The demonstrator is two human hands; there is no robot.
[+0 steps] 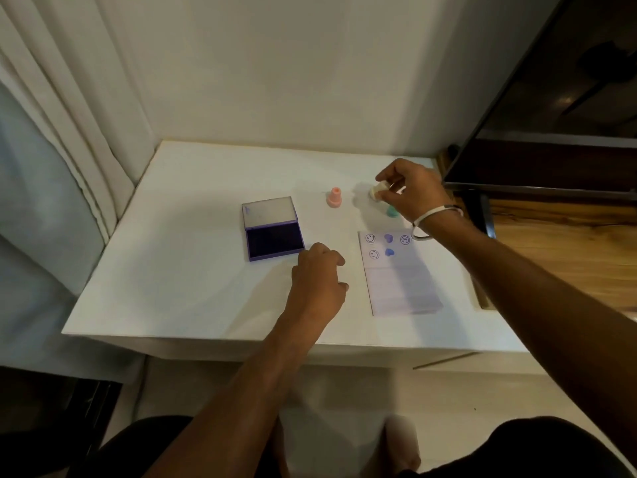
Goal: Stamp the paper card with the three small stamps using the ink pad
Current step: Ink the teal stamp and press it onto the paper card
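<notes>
Five prints on pale rectangular paper card (401, 274), so I judge stamping well along. Open purple ink pad (274, 236) left of card. Left hand (319, 276) loosely curled, empty. Right hand (410, 191) pinches cream stamp (377, 192) beyond card; pink stamp (334, 197), teal stamp (392, 211) near.

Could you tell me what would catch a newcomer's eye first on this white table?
The open purple ink pad stands out at the table's left centre, its dark pad bare. To the right lies the paper card, its top edge printed with smiley faces and blue hearts. Behind the card, the right hand pinches a cream stamp in its grip, with a pink stamp standing upright to the left of it.
</notes>
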